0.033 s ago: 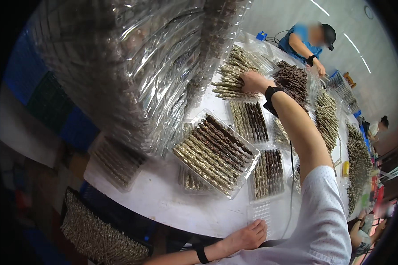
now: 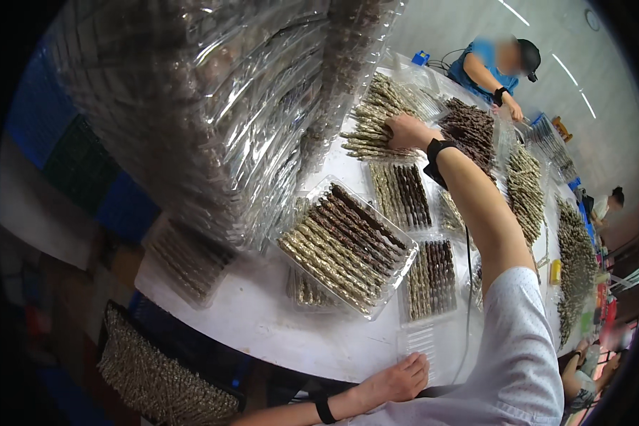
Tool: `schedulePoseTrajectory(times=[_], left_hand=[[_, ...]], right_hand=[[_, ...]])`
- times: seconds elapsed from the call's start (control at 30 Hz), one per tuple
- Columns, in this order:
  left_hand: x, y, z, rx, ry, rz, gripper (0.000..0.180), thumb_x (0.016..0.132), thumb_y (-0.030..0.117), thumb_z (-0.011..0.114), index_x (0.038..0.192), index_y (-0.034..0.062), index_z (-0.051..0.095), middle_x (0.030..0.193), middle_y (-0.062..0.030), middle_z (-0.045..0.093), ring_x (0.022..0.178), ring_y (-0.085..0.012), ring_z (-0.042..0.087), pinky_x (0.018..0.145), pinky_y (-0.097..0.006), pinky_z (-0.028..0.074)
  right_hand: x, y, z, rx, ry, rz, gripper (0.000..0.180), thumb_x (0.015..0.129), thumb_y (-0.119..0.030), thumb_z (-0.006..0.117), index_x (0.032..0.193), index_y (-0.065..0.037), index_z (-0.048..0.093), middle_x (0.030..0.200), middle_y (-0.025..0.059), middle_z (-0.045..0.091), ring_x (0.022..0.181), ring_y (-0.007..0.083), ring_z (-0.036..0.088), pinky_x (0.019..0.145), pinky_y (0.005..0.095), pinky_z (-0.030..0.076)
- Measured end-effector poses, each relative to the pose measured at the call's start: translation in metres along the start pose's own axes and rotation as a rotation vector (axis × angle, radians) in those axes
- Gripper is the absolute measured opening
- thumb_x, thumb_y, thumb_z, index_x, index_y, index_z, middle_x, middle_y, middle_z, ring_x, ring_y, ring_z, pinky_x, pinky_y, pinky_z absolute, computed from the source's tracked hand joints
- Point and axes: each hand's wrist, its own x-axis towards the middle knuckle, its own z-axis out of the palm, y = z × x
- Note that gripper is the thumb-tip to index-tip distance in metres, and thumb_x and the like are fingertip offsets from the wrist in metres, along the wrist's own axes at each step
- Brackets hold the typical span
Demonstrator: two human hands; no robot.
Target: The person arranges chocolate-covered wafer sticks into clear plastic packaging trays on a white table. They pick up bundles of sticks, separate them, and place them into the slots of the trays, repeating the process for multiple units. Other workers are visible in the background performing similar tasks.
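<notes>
My right hand reaches across the white table. Its fingers are closed around some gold spiral rods, which look like drill bits, in a loose pile. At the near table edge my left hand has its fingers bent together at the near end of a clear plastic tray with ridges; its fingertips partly hide the rim. Between my hands, filled clear trays of gold and dark brown rods lie on the table. The largest, a tilted tray, rests on another; a flat tray is beside it.
A tall stack of clear plastic trays looms at left. Piles of dark brown rods and gold rods stand to the right. A black cable crosses the table. A co-worker in blue works across; a bin of rods sits lower left.
</notes>
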Motion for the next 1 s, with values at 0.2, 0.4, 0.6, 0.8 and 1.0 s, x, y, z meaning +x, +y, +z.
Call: schedulePoseTrajectory(times=[0.2, 0.4, 0.6, 0.8, 1.0], left_hand=[[0.001, 0.0, 0.0, 0.017, -0.008, 0.0, 0.032, 0.086, 0.022, 0.053, 0.104, -0.0005, 0.066, 0.111, -0.0139, 0.067, 0.113, -0.0281, 0.06, 0.107, -0.041, 0.042], [-0.003, 0.006, 0.014, 0.0, -0.011, 0.017, 0.034, 0.086, 0.021, 0.054, 0.105, -0.0029, 0.067, 0.113, -0.0156, 0.066, 0.114, -0.0306, 0.059, 0.109, -0.044, 0.039], [-0.002, 0.004, 0.008, 0.022, 0.013, 0.009, 0.032, 0.085, 0.021, 0.054, 0.104, -0.0021, 0.067, 0.113, -0.0151, 0.066, 0.114, -0.0302, 0.059, 0.109, -0.044, 0.04], [0.001, 0.001, 0.001, 0.009, 0.035, 0.002, 0.031, 0.084, 0.02, 0.055, 0.101, -0.0016, 0.067, 0.112, -0.0146, 0.066, 0.112, -0.0295, 0.059, 0.108, -0.042, 0.041], [0.005, -0.004, -0.011, -0.017, 0.008, -0.032, 0.03, 0.083, 0.02, 0.055, 0.101, -0.001, 0.067, 0.111, -0.0137, 0.066, 0.112, -0.0281, 0.059, 0.108, -0.04, 0.041]], right_hand=[[0.004, 0.011, 0.007, 0.005, 0.05, -0.052, 0.036, 0.069, -0.025, 0.072, 0.096, -0.002, 0.067, 0.091, 0.0212, 0.069, 0.091, 0.0388, 0.066, 0.083, 0.0452, 0.054], [-0.003, -0.009, -0.005, -0.038, -0.053, 0.027, 0.036, 0.071, -0.024, 0.072, 0.099, -0.001, 0.071, 0.095, 0.0214, 0.07, 0.096, 0.0373, 0.068, 0.086, 0.0443, 0.055], [-0.006, -0.006, -0.002, -0.056, -0.001, 0.068, 0.038, 0.071, -0.026, 0.073, 0.099, -0.001, 0.068, 0.099, 0.0215, 0.07, 0.099, 0.038, 0.067, 0.085, 0.0466, 0.055], [-0.016, 0.011, -0.018, -0.033, 0.142, 0.069, 0.038, 0.076, -0.03, 0.073, 0.101, -0.003, 0.065, 0.101, 0.0214, 0.069, 0.098, 0.0383, 0.067, 0.083, 0.0474, 0.055], [-0.024, 0.005, -0.03, -0.012, 0.063, 0.144, 0.041, 0.078, -0.034, 0.074, 0.101, -0.001, 0.063, 0.102, 0.0211, 0.068, 0.102, 0.0386, 0.065, 0.086, 0.0485, 0.053]])
